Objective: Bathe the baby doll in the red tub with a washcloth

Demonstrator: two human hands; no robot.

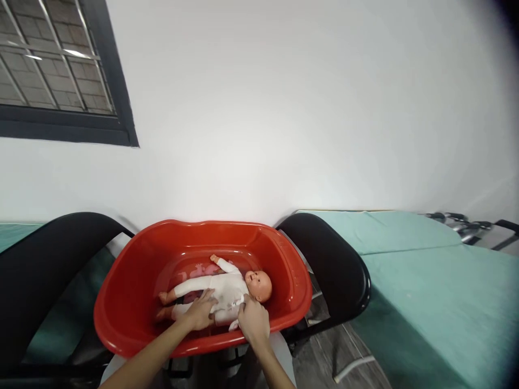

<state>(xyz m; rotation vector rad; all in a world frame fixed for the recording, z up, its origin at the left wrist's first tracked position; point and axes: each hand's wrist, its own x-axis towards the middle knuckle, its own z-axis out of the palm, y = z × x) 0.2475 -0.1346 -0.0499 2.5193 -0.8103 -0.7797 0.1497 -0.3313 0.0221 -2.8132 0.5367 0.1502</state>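
Note:
A baby doll (225,285) in a white long-sleeved suit lies on its back in a red plastic tub (279,254). Its bald head points right, and its bare feet point left. My left hand (200,312) rests on the doll's hip and upper leg, fingers spread. At the doll's near shoulder, my right hand (254,320) is closed, knuckles up. What its fingers grip is hidden; a bit of white material (234,325) shows beside them. The doll's near arm is partly covered by my hands.
Black chairs stand on both sides of the tub, one backrest (324,259) at right. A green-covered bed (425,286) lies farther right. Behind the tub rises a white wall (284,119) with a barred window (52,59) at upper left. Pinkish shapes (198,270) show on the tub's floor.

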